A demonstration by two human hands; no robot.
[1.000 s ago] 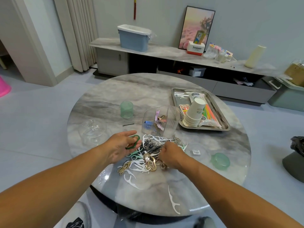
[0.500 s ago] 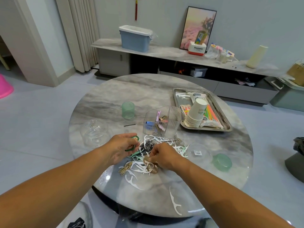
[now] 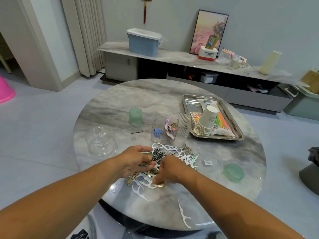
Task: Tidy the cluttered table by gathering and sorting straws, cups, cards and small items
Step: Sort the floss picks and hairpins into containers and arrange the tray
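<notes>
Small items (image 3: pixel 174 154), a tangle of white floss picks and clips, lay on the table (image 3: pixel 120 104) just in front of the ribbed clear container (image 3: pixel 172 128). Left hand (image 3: pixel 136 161) held a green clip (image 3: pixel 145 163) in curled fingers at that pile's left side. Right hand (image 3: pixel 170 171), beside it, pinched a gold clip (image 3: pixel 159 184) against the tabletop.

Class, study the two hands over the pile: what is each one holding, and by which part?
The left hand holds a green clip across its fingers. The right hand pinches a gold clip at its upper end; the exact grip is hidden.
</notes>
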